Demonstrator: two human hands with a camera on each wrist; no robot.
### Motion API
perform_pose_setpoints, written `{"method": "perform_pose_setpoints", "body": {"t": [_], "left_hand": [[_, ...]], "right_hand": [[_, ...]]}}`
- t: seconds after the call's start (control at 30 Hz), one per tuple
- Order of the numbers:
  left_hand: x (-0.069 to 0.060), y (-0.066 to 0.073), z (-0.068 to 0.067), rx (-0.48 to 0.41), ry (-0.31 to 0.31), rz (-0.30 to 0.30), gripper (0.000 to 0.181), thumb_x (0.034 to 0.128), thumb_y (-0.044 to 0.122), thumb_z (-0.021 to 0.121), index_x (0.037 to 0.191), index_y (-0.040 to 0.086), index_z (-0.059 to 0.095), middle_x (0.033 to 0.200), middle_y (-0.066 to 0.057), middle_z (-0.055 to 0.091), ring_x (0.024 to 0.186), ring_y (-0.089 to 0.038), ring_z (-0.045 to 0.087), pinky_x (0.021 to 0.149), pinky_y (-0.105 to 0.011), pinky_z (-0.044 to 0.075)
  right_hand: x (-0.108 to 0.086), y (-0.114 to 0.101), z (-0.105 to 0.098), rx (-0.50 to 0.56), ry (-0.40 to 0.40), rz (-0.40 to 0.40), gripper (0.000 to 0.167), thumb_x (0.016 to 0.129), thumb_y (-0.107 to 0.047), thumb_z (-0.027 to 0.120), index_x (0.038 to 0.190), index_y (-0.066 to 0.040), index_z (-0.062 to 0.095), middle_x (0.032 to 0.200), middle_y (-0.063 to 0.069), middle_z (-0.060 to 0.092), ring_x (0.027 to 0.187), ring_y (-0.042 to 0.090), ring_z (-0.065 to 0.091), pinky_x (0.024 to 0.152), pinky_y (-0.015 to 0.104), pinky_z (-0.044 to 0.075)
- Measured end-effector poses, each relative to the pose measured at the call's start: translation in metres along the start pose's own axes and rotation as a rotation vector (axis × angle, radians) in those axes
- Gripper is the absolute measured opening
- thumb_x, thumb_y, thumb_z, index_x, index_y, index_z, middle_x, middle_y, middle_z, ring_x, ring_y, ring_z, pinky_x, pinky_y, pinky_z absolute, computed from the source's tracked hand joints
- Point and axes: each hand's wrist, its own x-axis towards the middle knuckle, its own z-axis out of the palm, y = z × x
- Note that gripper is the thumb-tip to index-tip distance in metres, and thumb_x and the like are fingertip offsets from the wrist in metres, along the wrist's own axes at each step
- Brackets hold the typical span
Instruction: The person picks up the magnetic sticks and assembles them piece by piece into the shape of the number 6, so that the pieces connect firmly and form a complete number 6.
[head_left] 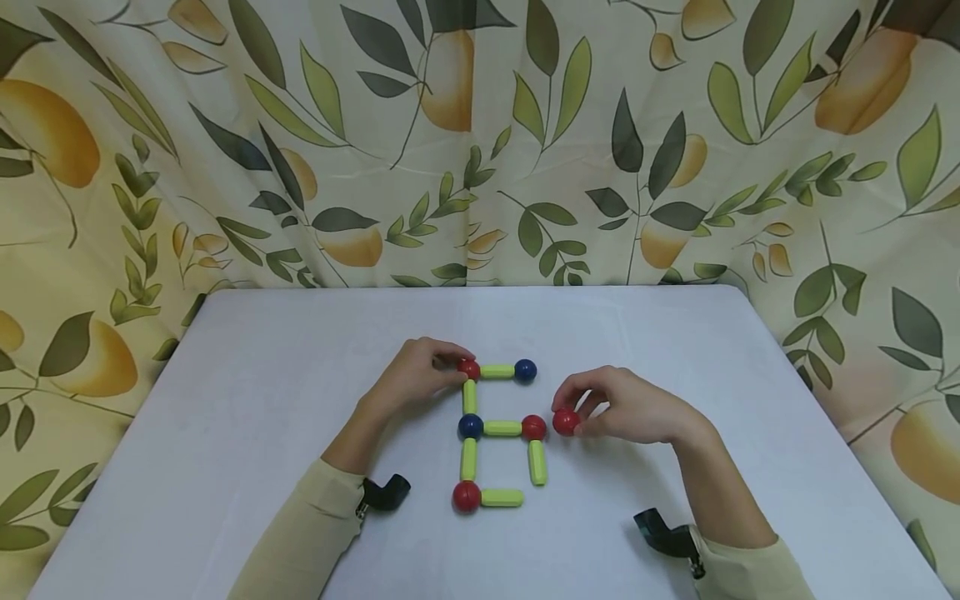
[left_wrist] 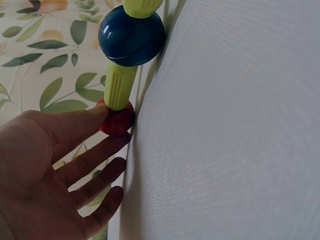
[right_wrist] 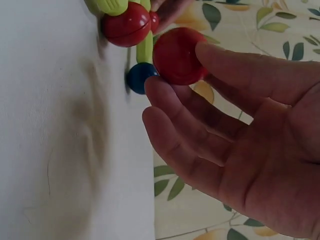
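On the white table lies a figure of green rods and red and blue balls. My left hand (head_left: 422, 372) pinches its top left red ball (left_wrist: 119, 121) between thumb and fingers. A green rod (head_left: 497, 372) runs from that ball to a blue ball (head_left: 526, 371). Below, a blue ball (head_left: 470, 427) joins by a rod (head_left: 502, 428) to a red ball (head_left: 534, 427), from which another rod (head_left: 537, 462) points down. The bottom left red ball (head_left: 467, 497) bears a rod (head_left: 502, 498) with a free right end. My right hand (head_left: 626, 406) pinches a loose red ball (right_wrist: 180, 56) just right of the figure.
A curtain (head_left: 540, 167) with leaves and orange fruit hangs behind the table (head_left: 300, 333) and along both its sides. Black wrist camera mounts (head_left: 386, 493) stick out from both sleeves close over the table.
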Motion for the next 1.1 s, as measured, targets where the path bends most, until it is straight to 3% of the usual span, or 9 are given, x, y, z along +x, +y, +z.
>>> {"method": "perform_pose_setpoints", "body": {"t": [0.43, 0.67, 1.1], "left_hand": [[-0.001, 0.000, -0.001, -0.012, -0.004, -0.006, 0.030, 0.0923, 0.018, 0.080, 0.122, 0.023, 0.078, 0.114, 0.005, 0.074, 0.103, -0.017, 0.064, 0.094, -0.035, 0.057], [0.000, 0.000, 0.000, -0.013, 0.001, -0.007, 0.031, 0.0922, 0.018, 0.080, 0.123, 0.023, 0.078, 0.115, 0.005, 0.074, 0.105, -0.017, 0.064, 0.095, -0.035, 0.057], [0.000, 0.001, 0.000, -0.011, -0.001, -0.009, 0.031, 0.0928, 0.018, 0.080, 0.124, 0.022, 0.077, 0.115, 0.004, 0.074, 0.106, -0.017, 0.064, 0.096, -0.036, 0.056]], "right_hand": [[0.003, -0.016, 0.018, -0.064, -0.174, -0.035, 0.025, 0.087, -0.005, 0.080, 0.109, -0.016, 0.075, 0.110, -0.002, 0.071, 0.094, 0.019, 0.068, 0.080, 0.029, 0.058], [0.002, -0.023, 0.028, -0.095, -0.255, -0.066, 0.024, 0.085, -0.004, 0.080, 0.103, -0.020, 0.076, 0.096, -0.006, 0.072, 0.086, 0.015, 0.067, 0.075, 0.028, 0.057], [0.006, -0.033, 0.043, -0.172, -0.276, -0.054, 0.025, 0.085, -0.005, 0.080, 0.103, -0.021, 0.079, 0.090, -0.010, 0.068, 0.079, 0.009, 0.062, 0.072, 0.024, 0.053]]}}
